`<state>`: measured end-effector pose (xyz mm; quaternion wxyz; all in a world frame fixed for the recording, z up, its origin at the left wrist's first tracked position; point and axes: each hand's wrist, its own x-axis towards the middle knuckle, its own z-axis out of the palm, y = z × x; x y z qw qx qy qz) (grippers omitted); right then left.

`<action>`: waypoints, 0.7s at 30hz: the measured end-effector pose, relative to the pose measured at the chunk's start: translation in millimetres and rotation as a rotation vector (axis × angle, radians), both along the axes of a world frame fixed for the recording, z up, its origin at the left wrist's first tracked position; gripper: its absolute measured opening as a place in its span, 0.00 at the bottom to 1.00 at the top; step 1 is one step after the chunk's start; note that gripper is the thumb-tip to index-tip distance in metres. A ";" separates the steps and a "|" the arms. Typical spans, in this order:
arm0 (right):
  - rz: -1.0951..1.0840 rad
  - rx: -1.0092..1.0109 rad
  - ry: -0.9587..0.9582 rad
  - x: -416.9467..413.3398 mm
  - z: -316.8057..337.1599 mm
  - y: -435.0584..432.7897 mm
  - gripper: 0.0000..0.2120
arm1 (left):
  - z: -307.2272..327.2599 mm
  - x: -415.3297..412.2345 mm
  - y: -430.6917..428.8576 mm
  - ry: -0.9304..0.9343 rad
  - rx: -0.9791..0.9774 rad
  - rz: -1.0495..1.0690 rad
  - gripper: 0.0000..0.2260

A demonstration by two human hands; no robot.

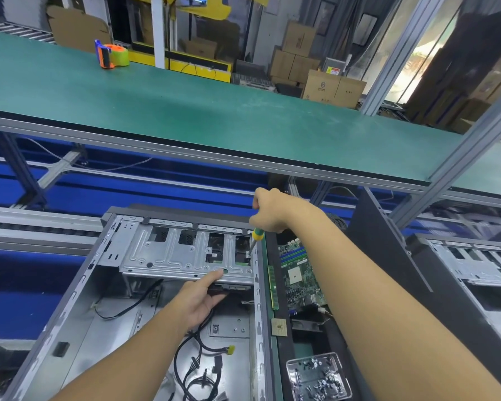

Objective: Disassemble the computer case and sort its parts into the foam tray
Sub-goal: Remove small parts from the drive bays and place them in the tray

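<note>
Screwdriver (256,238) in right hand (268,211), tip on drive cage (185,253).

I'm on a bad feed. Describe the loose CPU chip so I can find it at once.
Start at the open computer case and cross its right wall to the dark foam tray beside it. On the tray's near-left edge, below the green motherboard and the memory stick, lies the CPU chip. It is the only small gold-toned square there; the clear screw box sits nearer the camera.

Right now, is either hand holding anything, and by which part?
The right hand grips a screwdriver by its yellow-green handle. The left hand steadies the metal drive bracket at its front edge.
</note>
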<state>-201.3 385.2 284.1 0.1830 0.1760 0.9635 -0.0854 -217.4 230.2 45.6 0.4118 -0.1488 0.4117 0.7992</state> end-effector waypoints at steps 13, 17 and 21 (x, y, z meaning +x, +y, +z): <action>0.017 -0.017 0.044 -1.2 -3.3 2.9 0.19 | 5.7 2.4 -1.7 0.002 -0.004 -0.022 0.16; -0.071 0.052 0.161 -4.3 -13.5 0.8 0.18 | 5.5 2.5 -1.9 0.006 -0.008 -0.020 0.17; -0.003 -0.013 0.121 -5.5 -8.9 1.7 0.09 | 6.8 7.2 -2.2 0.025 -0.015 -0.032 0.16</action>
